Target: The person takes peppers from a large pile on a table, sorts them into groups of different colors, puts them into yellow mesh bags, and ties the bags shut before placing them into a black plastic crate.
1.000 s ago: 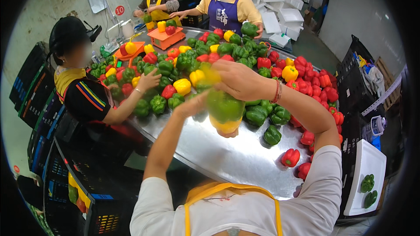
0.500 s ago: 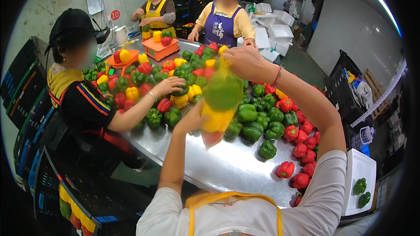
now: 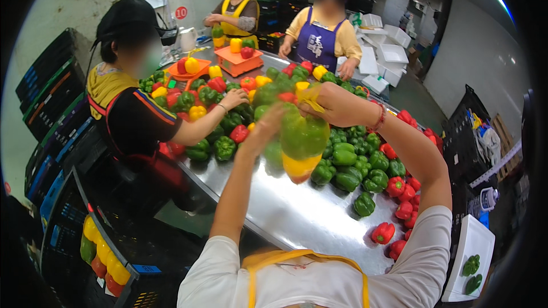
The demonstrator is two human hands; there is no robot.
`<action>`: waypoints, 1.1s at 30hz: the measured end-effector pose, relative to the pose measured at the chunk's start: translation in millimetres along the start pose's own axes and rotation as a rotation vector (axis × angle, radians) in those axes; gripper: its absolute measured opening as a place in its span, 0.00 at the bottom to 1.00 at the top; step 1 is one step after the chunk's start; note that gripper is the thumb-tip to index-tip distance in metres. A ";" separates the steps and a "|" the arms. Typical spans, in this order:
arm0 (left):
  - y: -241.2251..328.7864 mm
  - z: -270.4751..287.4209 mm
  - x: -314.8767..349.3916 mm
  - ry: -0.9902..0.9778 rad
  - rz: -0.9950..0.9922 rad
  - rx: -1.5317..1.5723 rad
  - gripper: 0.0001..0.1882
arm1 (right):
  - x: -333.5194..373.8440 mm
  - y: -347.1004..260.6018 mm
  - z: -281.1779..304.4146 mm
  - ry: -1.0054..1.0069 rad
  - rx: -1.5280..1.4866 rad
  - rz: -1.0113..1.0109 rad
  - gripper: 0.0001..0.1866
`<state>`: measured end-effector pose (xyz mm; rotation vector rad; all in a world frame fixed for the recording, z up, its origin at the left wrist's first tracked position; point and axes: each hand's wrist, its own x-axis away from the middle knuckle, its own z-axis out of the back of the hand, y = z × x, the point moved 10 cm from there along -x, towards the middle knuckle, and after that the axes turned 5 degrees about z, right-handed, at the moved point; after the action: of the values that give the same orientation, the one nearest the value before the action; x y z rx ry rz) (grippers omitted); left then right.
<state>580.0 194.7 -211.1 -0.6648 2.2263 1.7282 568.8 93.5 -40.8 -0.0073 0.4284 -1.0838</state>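
My right hand [image 3: 335, 105] is closed on the gathered yellow top of a net bag of bell peppers [image 3: 304, 137]. The bag hangs above the steel table, with a green pepper uppermost, a yellow one below it and some red at the bottom. Beside the bag, on its left, my left hand [image 3: 264, 130] is smeared by motion, so its fingers cannot be made out. Loose green peppers [image 3: 344, 154] lie just right of the bag. Red peppers [image 3: 383, 232] lie nearer my right arm.
On the left, a co-worker's hand [image 3: 235, 98] reaches into the mixed pepper pile. Two orange scales [image 3: 240, 63] and two more people stand at the far side. A black crate [image 3: 132, 276] with bagged peppers is at lower left; a white foam box [image 3: 478, 245] sits at right.
My left hand has moved up from the bag's lower side towards its top. The bag stays hanging from my right hand. The whole view has shifted slightly.
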 end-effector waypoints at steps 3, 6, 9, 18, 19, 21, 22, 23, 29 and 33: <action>-12.0 -48.7 0.8 -0.393 0.144 0.413 0.31 | 8.6 10.1 -0.6 -0.062 0.008 -0.067 0.13; -34.4 -34.8 17.5 -0.208 0.245 0.335 0.31 | 6.5 5.9 4.6 0.006 -0.058 -0.052 0.15; -15.8 -33.4 30.7 -0.016 0.182 -0.009 0.39 | 8.0 37.3 -11.4 0.042 -0.203 -0.184 0.15; 129.6 -31.5 102.5 0.085 -0.385 -0.295 0.28 | 14.7 -17.6 -50.1 -0.099 -0.216 0.042 0.06; 119.9 -10.9 83.1 0.188 -0.354 -0.298 0.31 | 16.8 -32.2 -50.2 -0.114 -0.179 0.087 0.06; 101.7 -0.5 44.8 0.190 -0.273 -0.274 0.41 | 13.8 -63.5 -46.6 -0.148 -0.097 0.191 0.14; 88.6 -21.0 28.2 -0.014 -0.200 -0.308 0.46 | 13.2 -62.6 -42.0 -0.118 -0.079 0.206 0.15; 76.5 -43.5 22.1 -0.150 -0.128 -0.232 0.48 | 13.8 -60.3 -36.7 -0.087 -0.060 0.220 0.16; 27.4 -91.6 35.6 -0.474 0.273 -0.030 0.53 | 20.2 -25.6 -20.6 0.019 -0.171 0.066 0.14; 62.5 -104.9 55.8 -0.050 0.170 -1.061 0.51 | 37.9 1.2 -25.7 0.126 -0.163 0.013 0.11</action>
<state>509.6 94.8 -155.5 -0.5865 1.1975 2.9319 576.0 66.8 -77.3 -0.0806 0.6292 -1.0375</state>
